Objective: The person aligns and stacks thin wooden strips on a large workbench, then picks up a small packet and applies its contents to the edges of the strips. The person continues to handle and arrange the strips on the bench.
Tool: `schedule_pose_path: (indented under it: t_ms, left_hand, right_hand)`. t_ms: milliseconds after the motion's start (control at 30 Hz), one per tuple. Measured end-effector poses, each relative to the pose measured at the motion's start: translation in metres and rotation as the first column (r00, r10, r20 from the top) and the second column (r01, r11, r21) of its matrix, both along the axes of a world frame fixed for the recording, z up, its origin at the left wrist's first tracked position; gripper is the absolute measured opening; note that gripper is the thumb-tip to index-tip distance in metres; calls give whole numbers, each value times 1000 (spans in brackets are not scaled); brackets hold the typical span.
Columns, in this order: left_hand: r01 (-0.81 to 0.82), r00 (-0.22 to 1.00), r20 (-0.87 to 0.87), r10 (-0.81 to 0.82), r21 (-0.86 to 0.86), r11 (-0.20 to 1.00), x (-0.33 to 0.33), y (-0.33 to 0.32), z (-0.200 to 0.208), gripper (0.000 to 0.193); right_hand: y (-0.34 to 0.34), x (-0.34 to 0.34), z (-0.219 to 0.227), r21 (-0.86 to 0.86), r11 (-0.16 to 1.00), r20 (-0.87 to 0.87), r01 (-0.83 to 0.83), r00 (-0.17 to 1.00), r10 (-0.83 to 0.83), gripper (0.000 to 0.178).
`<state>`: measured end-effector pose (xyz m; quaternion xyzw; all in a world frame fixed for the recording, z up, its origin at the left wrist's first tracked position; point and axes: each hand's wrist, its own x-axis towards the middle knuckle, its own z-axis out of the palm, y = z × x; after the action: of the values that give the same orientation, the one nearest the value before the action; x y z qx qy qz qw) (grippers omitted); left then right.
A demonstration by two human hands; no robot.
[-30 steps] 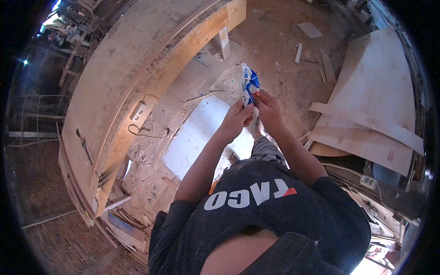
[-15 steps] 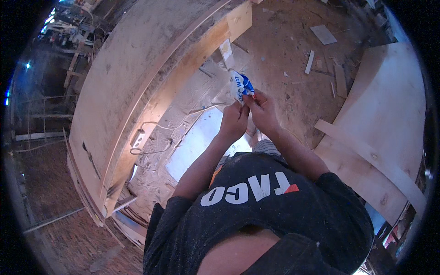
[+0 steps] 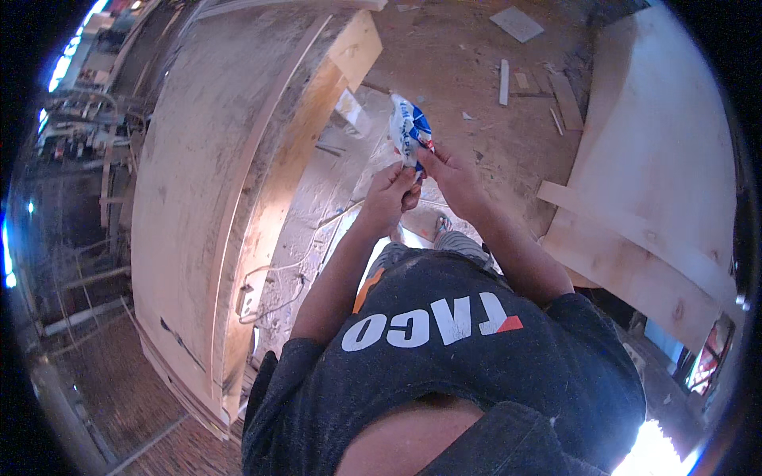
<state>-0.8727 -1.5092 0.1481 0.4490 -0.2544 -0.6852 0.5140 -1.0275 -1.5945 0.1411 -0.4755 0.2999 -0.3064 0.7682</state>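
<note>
A crumpled white and blue plastic packet (image 3: 409, 127) with a little red on it is held up in front of me, its far end pointing away. My left hand (image 3: 390, 193) is closed on the packet's near end, fingers curled under. My right hand (image 3: 450, 174) pinches the packet's right side near the same end, thumb on top. The two hands almost touch. What the packet contains is hidden.
On the left stands a large wooden workbench (image 3: 198, 143) with a power outlet (image 3: 247, 300) and cord on its side. Plywood sheets (image 3: 651, 159) lean at the right. Wood offcuts (image 3: 504, 82) and a square board piece (image 3: 517, 24) lie on the dusty floor.
My view has turned, so the bench and floor appear shifted. The hands have moved slightly apart along the packet, and more of it shows, spread out somewhat.
</note>
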Motion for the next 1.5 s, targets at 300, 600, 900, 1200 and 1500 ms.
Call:
schedule_pose_path:
  t_ms: [300,600,900,1200,1500]
  left_hand:
    - [112,941,331,-65,-125,986,-3,-47,15,23]
    - [203,839,544,-30,-260,944,9,-63,8,26]
    - [306,830,532,-169,-180,935,26,-63,8,29]
    - [568,745,475,-469,-81,819,84,-87,16,36]
    - [284,944,-57,-325,-362,888,59,-86,38,50]
  right_hand:
    - [17,12,-4,149,943,54,298,950,-308,28]
    - [2,32,0,91,897,-70,434,901,-429,31]
    - [-10,41,24,173,921,52,351,930,-364,35]
    - [-30,33,0,74,938,-133,339,936,-327,36]
    - [-8,54,44,616,787,298,-30,934,-197,30]
